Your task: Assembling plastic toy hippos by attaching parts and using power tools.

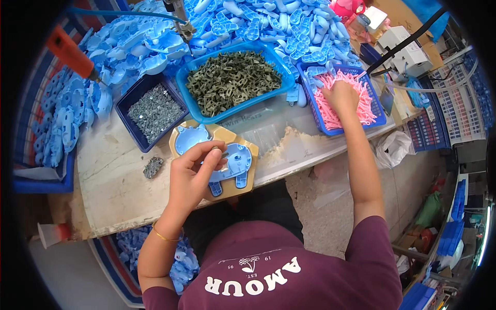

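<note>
My left hand (190,173) is closed in a pinch on a small dark green plastic part (223,153), above a tan holder (252,173). In the holder lie light blue plastic shell pieces, one rounded shell (191,137) at its left and another shell (240,160) partly behind my fingers. At the right, my right hand (342,97) reaches into a blue basket (375,120) full of thin pink plastic pieces (330,114). Its fingertips are hidden among them, so their grip does not show.
Beyond the holder stands a light blue tray (195,114) of dark green parts. To its left is a dark blue bin (125,114) of screws, with a small screw pile (153,167) nearby. Blue shells heap behind. An orange-handled tool (72,51) and a metal driver (180,20) hang overhead.
</note>
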Demonstrator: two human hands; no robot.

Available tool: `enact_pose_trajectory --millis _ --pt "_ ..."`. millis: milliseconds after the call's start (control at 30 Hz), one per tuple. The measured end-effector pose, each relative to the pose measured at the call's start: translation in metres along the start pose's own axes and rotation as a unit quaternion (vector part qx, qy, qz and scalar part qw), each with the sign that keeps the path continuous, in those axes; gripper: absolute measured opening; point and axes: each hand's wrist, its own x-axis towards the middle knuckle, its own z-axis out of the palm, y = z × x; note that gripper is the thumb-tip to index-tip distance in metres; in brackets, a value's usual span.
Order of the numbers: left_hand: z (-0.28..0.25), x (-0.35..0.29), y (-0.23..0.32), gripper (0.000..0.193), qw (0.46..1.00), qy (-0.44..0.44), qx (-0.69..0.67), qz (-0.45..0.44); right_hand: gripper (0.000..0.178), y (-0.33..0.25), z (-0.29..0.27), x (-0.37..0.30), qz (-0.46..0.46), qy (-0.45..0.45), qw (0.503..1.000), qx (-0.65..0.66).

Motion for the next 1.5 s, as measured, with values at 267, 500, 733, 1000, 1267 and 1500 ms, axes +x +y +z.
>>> enact_pose_trajectory --millis 267,500,733,1000,1267,1500 --pt "-0.008 0.001 0.003 0.023 1.000 -0.009 -0.012 -0.018 0.036 0.034 -0.033 -0.003 0.022 -0.196 0.920 0.339" --pt "-0.006 0.006 0.000 0.023 0.996 0.009 -0.061 -0.064 0.025 -0.004 -0.088 -0.051 -0.082 -0.255 0.807 0.526" --pt "-0.002 0.001 -0.004 0.023 0.994 0.018 -0.079 -0.072 0.022 -0.122 -0.113 -0.147 -0.299 -0.326 0.742 0.504" --pt "-0.003 -0.001 -0.007 0.023 0.994 0.041 -0.086 -0.050 0.019 -0.133 -0.106 -0.152 -0.325 -0.362 0.709 0.511" --pt "-0.004 -0.002 -0.008 0.023 0.994 0.046 -0.084 -0.046 0.022 -0.135 -0.105 -0.155 -0.299 -0.331 0.736 0.510" --pt "0.000 -0.003 -0.005 0.022 0.988 0.079 -0.123 -0.055 0.020 -0.136 -0.093 -0.161 -0.373 -0.174 0.773 0.484"
